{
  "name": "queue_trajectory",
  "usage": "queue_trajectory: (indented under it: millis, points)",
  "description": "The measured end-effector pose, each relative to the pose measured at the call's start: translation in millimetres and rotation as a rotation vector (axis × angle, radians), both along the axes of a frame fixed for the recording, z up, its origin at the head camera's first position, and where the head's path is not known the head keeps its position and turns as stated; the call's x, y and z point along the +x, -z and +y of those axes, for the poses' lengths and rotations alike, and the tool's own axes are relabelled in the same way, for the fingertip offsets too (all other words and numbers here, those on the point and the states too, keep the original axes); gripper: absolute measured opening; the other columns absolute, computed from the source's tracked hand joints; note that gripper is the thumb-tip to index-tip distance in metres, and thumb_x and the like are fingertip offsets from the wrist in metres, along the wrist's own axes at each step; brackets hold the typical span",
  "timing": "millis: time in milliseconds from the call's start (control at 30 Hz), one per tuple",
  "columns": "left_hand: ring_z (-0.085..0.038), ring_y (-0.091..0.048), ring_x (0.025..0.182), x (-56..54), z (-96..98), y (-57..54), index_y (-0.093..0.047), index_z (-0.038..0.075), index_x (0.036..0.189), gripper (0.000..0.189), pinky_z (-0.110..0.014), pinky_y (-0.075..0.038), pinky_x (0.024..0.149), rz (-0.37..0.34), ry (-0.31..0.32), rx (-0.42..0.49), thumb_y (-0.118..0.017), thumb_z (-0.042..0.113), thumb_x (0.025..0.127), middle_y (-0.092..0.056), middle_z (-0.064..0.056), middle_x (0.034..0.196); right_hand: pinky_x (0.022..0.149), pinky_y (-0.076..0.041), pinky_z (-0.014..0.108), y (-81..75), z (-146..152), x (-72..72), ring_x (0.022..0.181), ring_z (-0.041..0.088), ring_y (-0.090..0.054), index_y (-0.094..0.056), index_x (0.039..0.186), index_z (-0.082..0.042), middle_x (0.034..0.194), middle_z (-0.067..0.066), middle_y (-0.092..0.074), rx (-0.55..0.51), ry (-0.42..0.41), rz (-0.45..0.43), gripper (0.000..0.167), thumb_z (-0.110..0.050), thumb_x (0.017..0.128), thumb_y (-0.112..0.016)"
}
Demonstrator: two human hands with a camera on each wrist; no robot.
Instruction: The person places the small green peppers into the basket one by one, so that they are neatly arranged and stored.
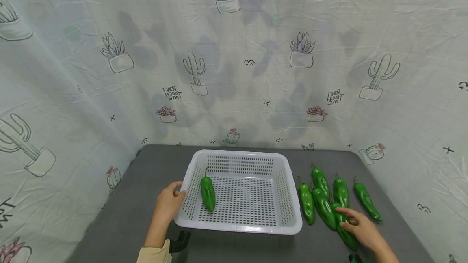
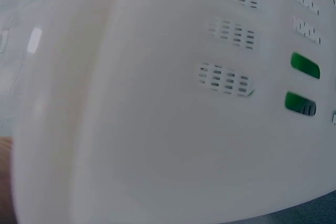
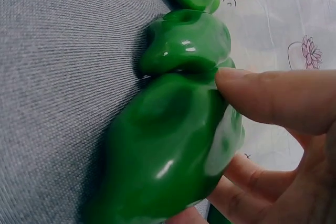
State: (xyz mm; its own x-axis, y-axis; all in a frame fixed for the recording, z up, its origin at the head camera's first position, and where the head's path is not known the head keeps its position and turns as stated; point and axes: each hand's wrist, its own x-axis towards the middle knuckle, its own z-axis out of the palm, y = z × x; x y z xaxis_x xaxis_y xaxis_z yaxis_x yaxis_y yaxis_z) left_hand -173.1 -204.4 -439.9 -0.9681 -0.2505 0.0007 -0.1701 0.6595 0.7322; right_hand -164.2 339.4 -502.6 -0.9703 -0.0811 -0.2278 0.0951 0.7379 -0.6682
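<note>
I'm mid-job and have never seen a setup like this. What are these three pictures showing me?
There is no machine here, just a person's two bare hands. The wide picture comes from a camera on the head; the two close ones come from cameras on the wrists. On the grey table stands a white basket with one green pepper inside; six more peppers lie to its right. The left hand holds the basket's left side; the right hand grips one loose pepper.

soft, diffuse light, small white glints on green peppers (image 3: 157,140), left wrist view hazy
</note>
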Motion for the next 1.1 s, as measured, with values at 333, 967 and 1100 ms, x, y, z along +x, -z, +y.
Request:
queue_trajectory:
  millis: [333, 967, 1100]
  points:
    - [-0.026, -0.064, 0.074, -0.9, -0.5, 0.4, -0.05, -0.008, 0.128, 0.041, -0.042, -0.05, 0.06, -0.007, -0.001, 0.002, -0.055, 0.012, 0.092, -0.066, -0.023, 0.095, 0.08, -0.049, 0.052, 0.2, -2.4, 0.6, 0.112, 0.056, -0.048, -0.049, 0.134, 0.002, 0.133, 0.04, -0.041, 0.01, -0.019, 0.021, 0.059, -0.027, 0.086, -0.068]
    - [-0.024, -0.063, 0.072, -1.2, 0.3, -1.2, -0.05, -0.007, 0.128, 0.041, -0.041, -0.05, 0.059, -0.014, -0.009, 0.006, -0.055, 0.012, 0.092, -0.066, -0.021, 0.093, 0.078, -0.048, 0.055, 0.7, -5.7, 1.4, 0.105, 0.056, -0.054, -0.049, 0.133, 0.003, 0.133, 0.04, -0.04, 0.052, -0.024, 0.067, 0.06, -0.018, 0.082, -0.072]
    - [-0.023, -0.063, 0.071, -1.2, 0.2, -0.1, -0.05, -0.007, 0.128, 0.041, -0.04, -0.05, 0.058, -0.012, -0.009, 0.01, -0.056, 0.012, 0.092, -0.066, -0.021, 0.092, 0.078, -0.048, 0.055, 0.8, -5.8, 2.4, 0.105, 0.055, -0.053, -0.049, 0.134, 0.003, 0.133, 0.04, -0.041, 0.063, -0.023, 0.072, 0.06, -0.019, 0.082, -0.071]
